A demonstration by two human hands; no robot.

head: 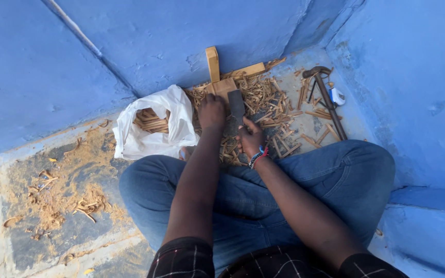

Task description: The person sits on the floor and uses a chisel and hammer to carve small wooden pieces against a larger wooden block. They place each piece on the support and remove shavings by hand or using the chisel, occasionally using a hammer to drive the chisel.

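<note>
Wood block: a pale, squared wooden piece (224, 86) joined to an upright stick, standing on the floor against the blue wall.
Left hand: the left hand (211, 110) curls closed over the block's near edge.
Right hand: the right hand (250, 138) grips a flat dark blade (236, 105), just right of the block.
Surroundings: curled wood shavings (263, 103), a crumpled white plastic bag (153, 126), a hammer (327, 98).
</note>
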